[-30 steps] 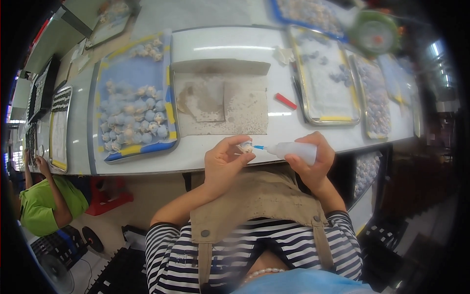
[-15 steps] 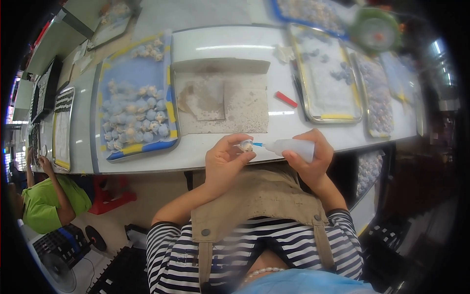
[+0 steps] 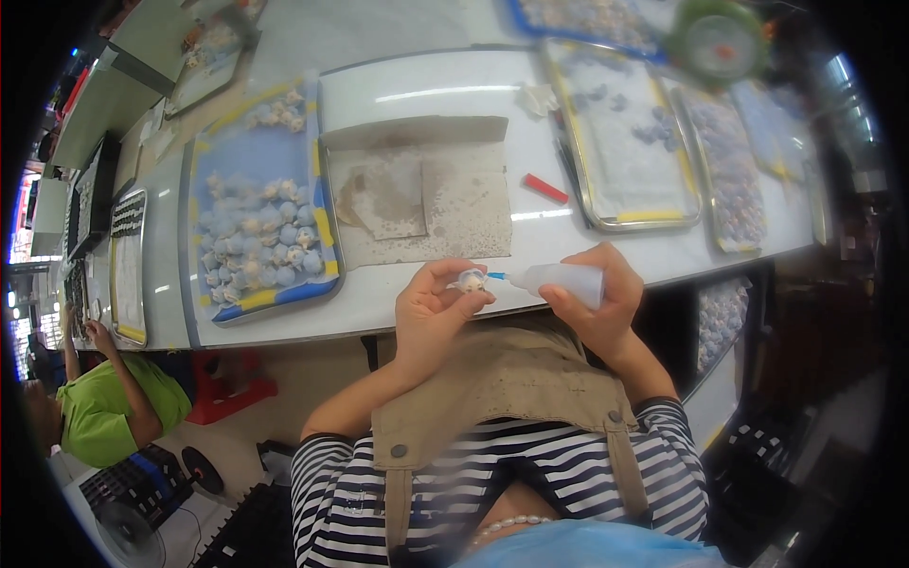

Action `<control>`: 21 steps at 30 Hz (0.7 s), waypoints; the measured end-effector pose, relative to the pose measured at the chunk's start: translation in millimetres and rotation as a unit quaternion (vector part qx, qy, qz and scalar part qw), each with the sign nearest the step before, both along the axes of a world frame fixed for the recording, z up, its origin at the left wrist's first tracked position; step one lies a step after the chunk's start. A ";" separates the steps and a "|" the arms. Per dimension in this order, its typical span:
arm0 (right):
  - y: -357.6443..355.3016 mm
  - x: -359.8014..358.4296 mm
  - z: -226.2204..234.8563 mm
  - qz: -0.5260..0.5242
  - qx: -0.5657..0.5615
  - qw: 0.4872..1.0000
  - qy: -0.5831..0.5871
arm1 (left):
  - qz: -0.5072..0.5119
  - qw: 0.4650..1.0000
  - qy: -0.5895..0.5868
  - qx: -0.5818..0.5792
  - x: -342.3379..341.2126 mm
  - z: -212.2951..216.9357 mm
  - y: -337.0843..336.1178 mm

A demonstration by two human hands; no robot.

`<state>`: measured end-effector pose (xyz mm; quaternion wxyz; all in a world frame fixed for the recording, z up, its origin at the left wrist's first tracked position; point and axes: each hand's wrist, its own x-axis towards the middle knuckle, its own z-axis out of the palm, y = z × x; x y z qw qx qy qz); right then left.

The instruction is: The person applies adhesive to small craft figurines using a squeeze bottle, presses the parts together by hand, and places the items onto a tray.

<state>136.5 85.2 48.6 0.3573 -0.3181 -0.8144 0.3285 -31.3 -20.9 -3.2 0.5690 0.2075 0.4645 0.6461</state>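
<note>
Between the thumb and fingers of my left hand (image 3: 434,310), just in front of the table edge, is a small figurine head (image 3: 471,281) with a pale blue top and a light face. My right hand (image 3: 614,295) is wrapped round a translucent white squeeze bottle (image 3: 566,283) lying almost level. Its thin blue nozzle (image 3: 495,275) points left and reaches the side of the figurine head; whether it touches is too fine to tell. Beyond my hands lies a stained cardboard sheet (image 3: 473,204) with a raised back flap.
A blue tray (image 3: 275,301) of similar small heads stands at left. To the right are a red bar (image 3: 545,187), a metal-rimmed tray (image 3: 653,225) with a few dark blue pieces, and a fuller tray (image 3: 729,189). A green dial scale (image 3: 720,43) stands at far right. Left, a green-shirted person (image 3: 118,402) works.
The figurine head has turned in my left fingers, so its face shows more. The bottle stays near it, shifted slightly. My view has tilted a little.
</note>
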 end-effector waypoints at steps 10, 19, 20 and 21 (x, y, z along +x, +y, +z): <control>14.4 -23.0 -24.9 -0.058 -0.020 0.996 0.069 | 0.020 0.999 -0.026 0.002 -15.6 -0.1 -2.1; 51.1 -71.3 -73.7 -0.038 -0.003 0.995 -0.088 | 0.064 0.992 0.058 0.092 -20.6 8.4 -3.6; 58.2 -65.6 -73.3 -0.013 0.084 0.990 -0.110 | 0.064 0.992 0.059 0.096 -21.2 6.3 -2.7; 70.7 -58.3 -74.2 -0.051 0.083 0.992 -0.082 | 0.066 0.992 0.052 0.089 -22.5 3.5 -2.0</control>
